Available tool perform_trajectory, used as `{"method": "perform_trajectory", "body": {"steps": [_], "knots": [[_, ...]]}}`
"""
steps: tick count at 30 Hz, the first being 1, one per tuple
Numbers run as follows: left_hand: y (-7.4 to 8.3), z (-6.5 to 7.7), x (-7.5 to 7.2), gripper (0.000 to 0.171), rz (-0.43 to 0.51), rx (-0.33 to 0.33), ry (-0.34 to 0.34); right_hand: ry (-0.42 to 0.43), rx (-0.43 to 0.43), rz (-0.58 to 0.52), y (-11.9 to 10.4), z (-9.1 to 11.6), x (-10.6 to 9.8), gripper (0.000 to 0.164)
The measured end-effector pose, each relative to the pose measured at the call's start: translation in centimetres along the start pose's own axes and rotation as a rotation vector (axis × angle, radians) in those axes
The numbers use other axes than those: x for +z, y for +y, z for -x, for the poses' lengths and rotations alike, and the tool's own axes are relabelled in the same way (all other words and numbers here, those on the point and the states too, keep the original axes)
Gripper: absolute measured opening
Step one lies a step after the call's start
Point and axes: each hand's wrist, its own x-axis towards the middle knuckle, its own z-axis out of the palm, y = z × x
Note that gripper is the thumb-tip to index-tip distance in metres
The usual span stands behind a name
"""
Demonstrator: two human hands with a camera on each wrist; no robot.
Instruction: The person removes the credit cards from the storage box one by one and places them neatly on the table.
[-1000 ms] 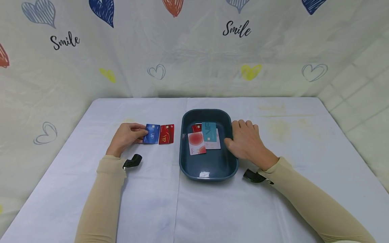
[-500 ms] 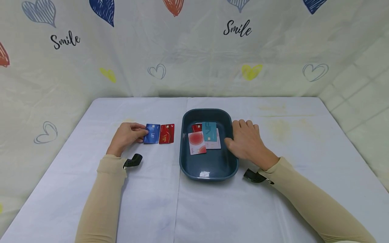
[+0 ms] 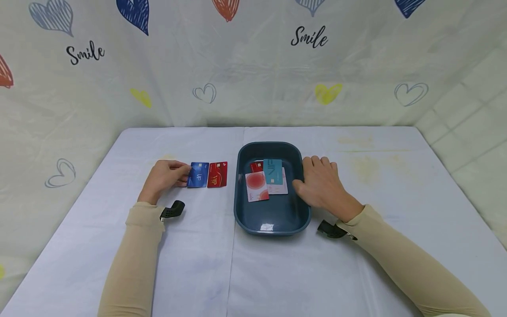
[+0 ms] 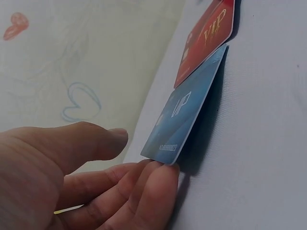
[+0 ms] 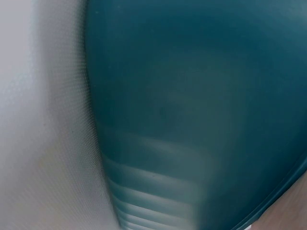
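My left hand (image 3: pixel 163 179) is at the left edge of a blue VIP card (image 3: pixel 199 175). In the left wrist view its thumb stands apart from the blue card (image 4: pixel 184 112), while the fingertips are right at the card's near edge. A shadow shows under that card's side. Beside it lies a red VIP card (image 3: pixel 217 175). My right hand (image 3: pixel 322 187) grips the right rim of a dark blue-green tray (image 3: pixel 273 215), thumb over the inside. The tray's outer wall (image 5: pixel 182 96) fills most of the right wrist view; the hand's fingers are hidden there.
Inside the tray lie several overlapping cards: a teal card (image 3: pixel 273 171), a pink-and-white card (image 3: pixel 256 187), a pale card (image 3: pixel 282 189) and a partly covered red card (image 3: pixel 256 166). A white cloth (image 3: pixel 269 273) covers the table, with a printed curtain (image 3: pixel 253 66) behind.
The left thumb has drawn back off the blue card, slightly leftward, letting go of it. The right hand and tray have stayed put.
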Motion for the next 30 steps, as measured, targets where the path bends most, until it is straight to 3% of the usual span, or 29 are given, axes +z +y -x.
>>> {"method": "perform_trajectory", "body": {"steps": [12, 21, 30], "knots": [[0.0, -0.1, -0.1, 0.049, 0.0, -0.004, -0.013, -0.001, -0.005, -0.007, 0.1, 0.0, -0.1, 0.033], [0.0, 0.3, -0.4, 0.048, 0.001, 0.007, 0.018, -0.005, -0.007, -0.012, 0.0, 0.0, 0.0, 0.034], [2.0, 0.8, 0.2, 0.055, -0.058, 0.067, 0.025, 0.016, -0.013, -0.015, 0.0, 0.3, 0.0, 0.032]]}}
